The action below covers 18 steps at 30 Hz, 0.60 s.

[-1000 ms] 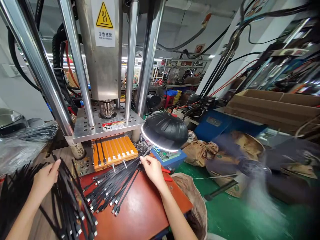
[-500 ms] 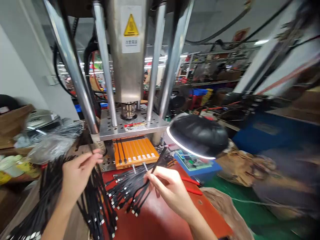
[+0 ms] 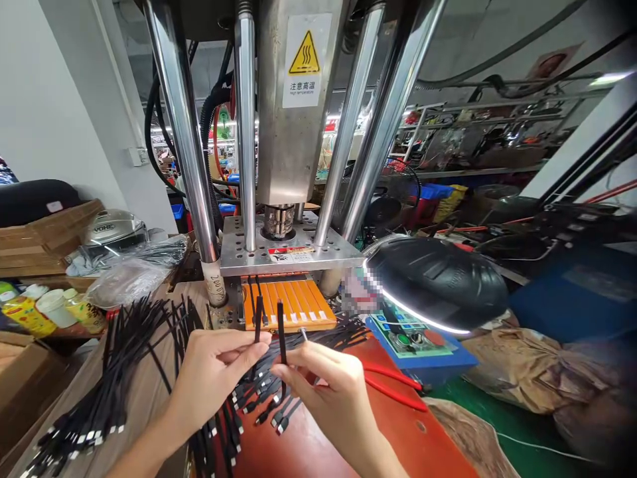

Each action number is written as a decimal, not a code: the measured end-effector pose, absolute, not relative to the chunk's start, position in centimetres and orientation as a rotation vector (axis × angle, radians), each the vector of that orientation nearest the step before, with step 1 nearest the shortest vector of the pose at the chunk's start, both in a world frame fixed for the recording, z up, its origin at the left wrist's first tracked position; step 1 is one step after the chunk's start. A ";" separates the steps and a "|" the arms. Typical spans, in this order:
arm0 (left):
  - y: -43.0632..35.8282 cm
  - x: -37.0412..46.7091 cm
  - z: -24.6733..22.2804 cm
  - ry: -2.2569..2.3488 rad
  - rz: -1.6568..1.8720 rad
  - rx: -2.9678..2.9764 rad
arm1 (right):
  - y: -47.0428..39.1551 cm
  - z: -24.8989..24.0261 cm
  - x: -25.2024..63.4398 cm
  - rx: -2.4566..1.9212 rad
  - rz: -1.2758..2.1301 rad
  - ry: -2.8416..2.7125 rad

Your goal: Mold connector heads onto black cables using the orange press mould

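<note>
My left hand (image 3: 216, 372) pinches a short flat black cable (image 3: 258, 322), held upright in front of the orange slotted plate (image 3: 291, 300). Close beside it, my right hand (image 3: 331, 382) grips a second black cable (image 3: 281, 325), also upright. The plate sits under the metal press plate (image 3: 293, 262). Black cables lie in its left slots, and small white pieces show at the front ends of the others. Below my hands, a pile of black cables with metal plug ends (image 3: 281, 419) lies on the red mat (image 3: 318, 451), partly hidden by my fingers.
Another bundle of black cables (image 3: 114, 372) lies at left. Steel columns (image 3: 246, 133) and a heated block with a warning label (image 3: 307, 63) rise ahead. At right are a black ring lamp (image 3: 438, 282), a blue control box (image 3: 413, 348) and red-handled pliers (image 3: 393, 388).
My left hand has moved right from the left side and holds a cable in front of the plate. My right hand has its cable turned upright. The view has shifted left.
</note>
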<state>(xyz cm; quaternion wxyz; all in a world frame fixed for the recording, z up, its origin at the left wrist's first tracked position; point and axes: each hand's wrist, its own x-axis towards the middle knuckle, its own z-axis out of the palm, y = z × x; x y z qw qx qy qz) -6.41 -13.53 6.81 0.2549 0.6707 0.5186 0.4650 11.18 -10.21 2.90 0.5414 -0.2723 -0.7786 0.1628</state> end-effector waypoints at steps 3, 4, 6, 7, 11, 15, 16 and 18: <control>-13.4 -6.1 7.0 1.397 1.242 1.882 | -10.3 3.1 11.1 -0.636 0.397 -1.865; -13.3 -6.0 7.1 1.381 1.241 1.876 | -10.4 3.3 11.0 -0.627 0.401 -1.867; -13.1 -5.8 7.3 1.349 1.250 1.840 | -10.4 3.6 10.8 -0.610 0.410 -1.873; -12.9 -5.7 7.4 1.337 1.259 1.834 | -10.4 3.7 10.7 -0.606 0.416 -1.876; -12.4 -5.1 7.8 1.290 1.308 1.819 | -10.2 3.6 10.3 -0.621 0.454 -1.855; -10.9 -4.3 7.9 1.254 1.462 1.544 | -10.4 1.8 9.8 -0.660 0.537 -1.831; -10.3 -4.2 7.9 1.249 1.509 1.500 | -10.5 1.2 9.7 -0.675 0.570 -1.831; -9.1 -4.2 7.8 1.228 1.550 1.491 | -10.1 0.1 9.7 -0.715 0.635 -1.827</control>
